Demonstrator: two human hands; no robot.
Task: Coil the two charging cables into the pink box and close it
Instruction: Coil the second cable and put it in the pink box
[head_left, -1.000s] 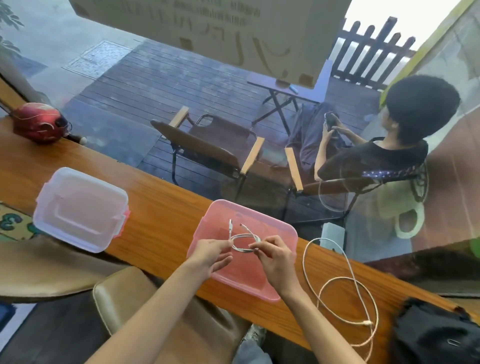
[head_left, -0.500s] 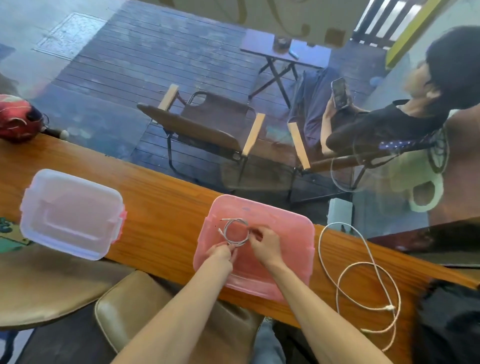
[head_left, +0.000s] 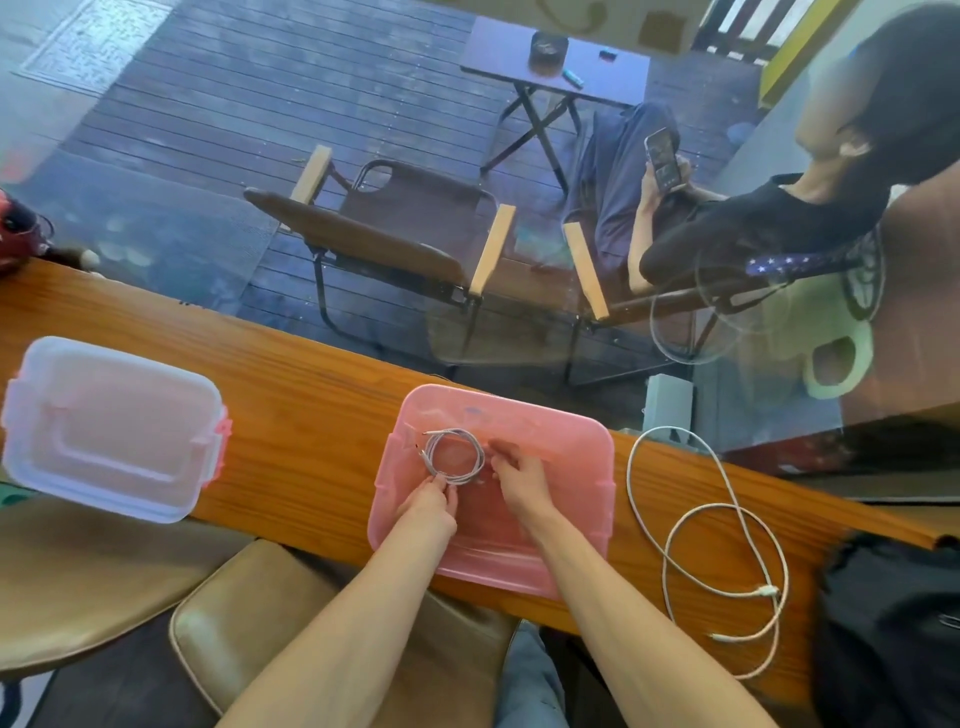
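Note:
The pink box (head_left: 571, 428) stands without a lid on the wooden counter (head_left: 311, 395). Inside it lies a small coiled white cable (head_left: 480, 457), close to the box's left wall. My left hand (head_left: 428, 501) pinches the coil's near edge. The fingertips of my right hand (head_left: 519, 478) hold the coil's right edge. A second, longer white cable (head_left: 727, 506) sprawls in loose loops on the counter to the right of the box, touched by neither hand. Far to the left, a clear lid with pink clasps (head_left: 109, 431) rests on the counter.
A black bag (head_left: 893, 623) sits at the counter's right end and a red object (head_left: 15, 234) at its far left. Tan stools (head_left: 249, 623) stand below the near edge. Behind the counter is a glass pane, with a person seated on a deck outside.
Both hands have lowered the coiled cable from above the box down into it, toward its left side. The view has tilted downward. The long cable has not moved.

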